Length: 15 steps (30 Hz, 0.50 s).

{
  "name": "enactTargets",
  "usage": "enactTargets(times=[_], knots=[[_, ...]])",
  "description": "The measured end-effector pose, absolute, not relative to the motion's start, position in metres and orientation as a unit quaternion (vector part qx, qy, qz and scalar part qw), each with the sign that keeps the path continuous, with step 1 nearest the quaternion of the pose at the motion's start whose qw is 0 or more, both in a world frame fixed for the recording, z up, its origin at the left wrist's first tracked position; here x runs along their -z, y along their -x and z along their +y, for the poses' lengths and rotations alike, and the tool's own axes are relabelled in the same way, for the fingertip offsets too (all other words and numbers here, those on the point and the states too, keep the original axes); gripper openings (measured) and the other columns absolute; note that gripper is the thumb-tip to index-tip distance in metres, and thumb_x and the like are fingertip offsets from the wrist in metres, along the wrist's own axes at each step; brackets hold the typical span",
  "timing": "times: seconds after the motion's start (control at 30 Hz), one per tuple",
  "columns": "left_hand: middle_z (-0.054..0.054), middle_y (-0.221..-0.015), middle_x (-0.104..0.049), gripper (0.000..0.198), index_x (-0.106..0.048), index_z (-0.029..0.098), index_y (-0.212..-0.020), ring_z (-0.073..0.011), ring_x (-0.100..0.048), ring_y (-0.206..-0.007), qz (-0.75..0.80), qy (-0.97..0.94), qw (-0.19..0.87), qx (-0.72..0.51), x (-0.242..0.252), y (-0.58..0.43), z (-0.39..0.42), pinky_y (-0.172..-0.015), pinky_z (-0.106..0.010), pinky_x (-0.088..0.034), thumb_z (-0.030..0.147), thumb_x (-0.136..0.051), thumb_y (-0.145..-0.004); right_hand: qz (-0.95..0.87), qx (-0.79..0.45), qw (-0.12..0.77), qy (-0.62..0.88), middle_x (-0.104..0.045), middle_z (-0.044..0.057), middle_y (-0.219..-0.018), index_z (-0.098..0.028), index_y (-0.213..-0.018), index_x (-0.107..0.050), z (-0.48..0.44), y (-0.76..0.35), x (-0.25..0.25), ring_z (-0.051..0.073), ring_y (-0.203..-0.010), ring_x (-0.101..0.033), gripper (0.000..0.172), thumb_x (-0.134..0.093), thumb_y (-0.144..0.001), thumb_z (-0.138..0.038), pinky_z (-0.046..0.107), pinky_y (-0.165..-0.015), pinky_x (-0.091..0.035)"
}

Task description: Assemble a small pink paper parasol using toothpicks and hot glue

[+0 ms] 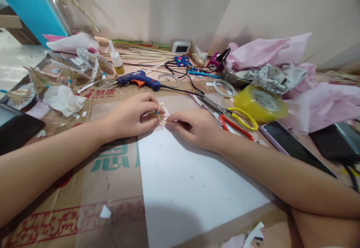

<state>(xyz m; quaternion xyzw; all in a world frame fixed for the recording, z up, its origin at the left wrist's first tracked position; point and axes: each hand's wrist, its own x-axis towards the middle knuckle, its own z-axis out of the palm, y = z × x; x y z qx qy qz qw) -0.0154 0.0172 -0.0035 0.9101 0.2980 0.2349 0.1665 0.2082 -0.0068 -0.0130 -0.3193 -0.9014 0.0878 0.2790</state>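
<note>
My left hand (140, 115) is closed around a small bundle of thin bamboo sticks (158, 112) with a blue band near its top. The sticks fan out over a round pale pink paper piece (161, 128), which lies at the top edge of a white sheet (194, 180). With thumb and forefinger pressed together, my right hand (194, 126) pinches the end of one of the thin sticks at the paper's right side. The fingers hide part of the bundle.
Behind the hands lie a blue glue gun (140, 80), a glue bottle (116, 59) and scissors (227, 111). Yellow tape (260, 103) and a phone (295, 147) are at right. Several fanned stick bundles (42, 77) stand at left on the cardboard (112, 188).
</note>
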Motion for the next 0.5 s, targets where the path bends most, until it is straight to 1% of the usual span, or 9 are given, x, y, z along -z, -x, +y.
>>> enactTargets(times=[0.23,0.5], knots=[[-0.007,-0.102,-0.06,0.024,-0.067,0.014,-0.102,-0.018,-0.058,-0.097,0.298,-0.91,0.163,-0.236,0.005,0.0164,0.0177,-0.086,-0.029,-0.046,0.022,-0.053,-0.084,-0.908,-0.087,0.28,0.3,-0.073,0.002,-0.074,-0.017,-0.087,-0.069,-0.0059,-0.2091,0.0135,0.011,-0.06,-0.061,0.016,-0.052,-0.088,-0.018,0.021,-0.06,-0.042],[-0.007,-0.103,-0.06,0.024,-0.066,0.016,-0.102,-0.0183,-0.058,-0.097,0.305,-0.91,0.16,-0.232,0.0048,0.016,0.0171,-0.088,-0.03,-0.046,0.024,-0.052,-0.084,-0.902,-0.104,0.265,0.324,-0.073,0.001,-0.076,-0.019,-0.087,-0.068,-0.007,-0.2083,0.0124,0.011,-0.061,-0.062,0.016,-0.053,-0.088,-0.019,0.022,-0.06,-0.042]])
